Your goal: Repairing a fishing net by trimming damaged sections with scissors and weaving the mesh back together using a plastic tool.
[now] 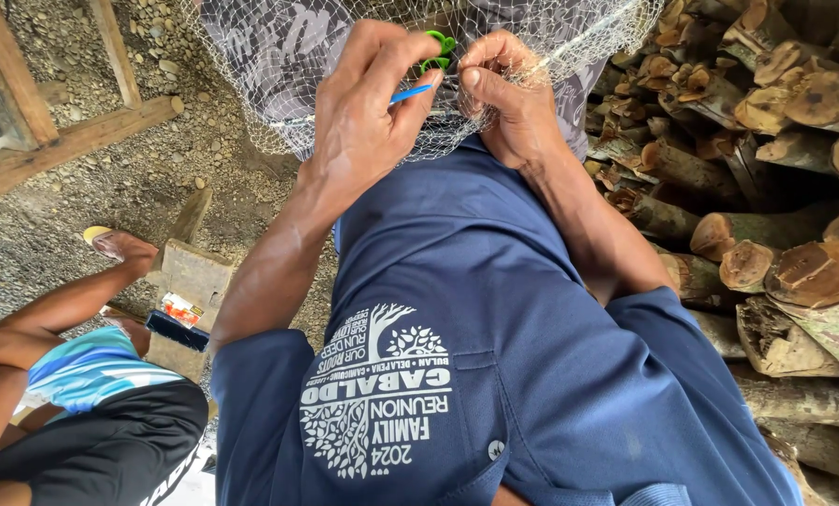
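A fine whitish fishing net [279, 66] hangs across my lap at the top of the view. My left hand [363, 103] pinches a thin blue needle-like tool [410, 94] between thumb and fingers, pointing it toward my right hand. My right hand [508, 98] is closed on a bit of the net mesh, thumb pressed on it. A green loop of plastic or cord [438, 47] sits between the two hands at the fingertips; which hand holds it I cannot tell. My dark blue printed shirt [494, 309] fills the lower middle.
Stacked cut firewood logs [775, 234] stand close on the right. Another person in a striped teal top and black shorts [91, 412] sits at lower left, one foot [119, 245] on the gravel ground [91, 187]. A wooden block [193, 281] carries small items; wooden beams [63, 141] lie at upper left.
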